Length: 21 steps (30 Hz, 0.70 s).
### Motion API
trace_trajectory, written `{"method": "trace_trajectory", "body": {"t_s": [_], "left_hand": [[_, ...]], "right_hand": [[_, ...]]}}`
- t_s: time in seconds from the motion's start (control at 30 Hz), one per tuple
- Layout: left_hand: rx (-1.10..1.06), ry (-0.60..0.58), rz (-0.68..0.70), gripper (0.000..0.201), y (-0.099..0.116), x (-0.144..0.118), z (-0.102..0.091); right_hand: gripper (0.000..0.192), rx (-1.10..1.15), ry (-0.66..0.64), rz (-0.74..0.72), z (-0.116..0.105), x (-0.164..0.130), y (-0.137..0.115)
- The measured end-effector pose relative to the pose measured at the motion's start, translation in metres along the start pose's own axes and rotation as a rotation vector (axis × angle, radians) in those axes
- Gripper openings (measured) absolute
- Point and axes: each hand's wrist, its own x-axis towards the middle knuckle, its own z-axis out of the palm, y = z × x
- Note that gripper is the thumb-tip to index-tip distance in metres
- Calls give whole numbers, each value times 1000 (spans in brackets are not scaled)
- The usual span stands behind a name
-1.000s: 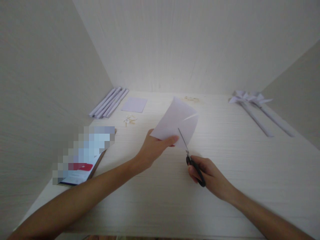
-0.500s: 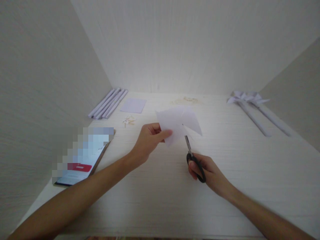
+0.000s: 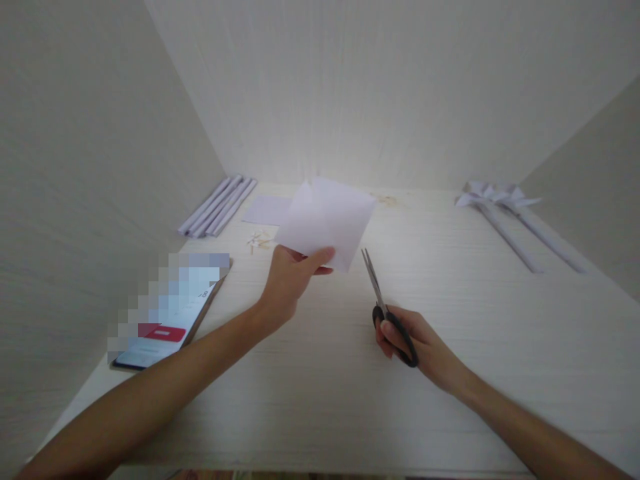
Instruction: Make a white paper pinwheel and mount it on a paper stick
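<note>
Pinching the slit paper sheet (image 3: 345,217) between thumb and fingers, the left hand (image 3: 293,283) holds it above the worktop (image 3: 320,393), towards the back edge; the right hand (image 3: 413,337) has its fingers wrapped round the handles of the scissors (image 3: 396,330), blades slightly parted and apart from the paper. A cut could run too deep and sever a flap if the thin sheet sagged in that one-sided grip; a slip might nick the nearby left thumb. Compared with half a second ago, the sheet has turned and shifted left, partly hiding the paper square (image 3: 265,209) near the back left corner, and its flaps lie closer together
</note>
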Motion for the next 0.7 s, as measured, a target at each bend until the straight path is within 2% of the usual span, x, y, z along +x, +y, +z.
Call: {"method": "trace_trajectory", "body": {"t_s": [0.1,0.23,0.47,0.7], "left_hand": [[-17,34,46,34,-1,1,-1],[-33,35,42,37,-2,0,1],[-51,11,-45,33,-2,-7,8],[-77,9,-43,32,-3,-9,8]], "right_hand": [[43,-93,-40,30,2,-1,-3],[41,-174,-67,72,3,-2,-7],[36,-204,-69,77,3,-1,-8],[36,-200,-61,82,3,-1,-8]]}}
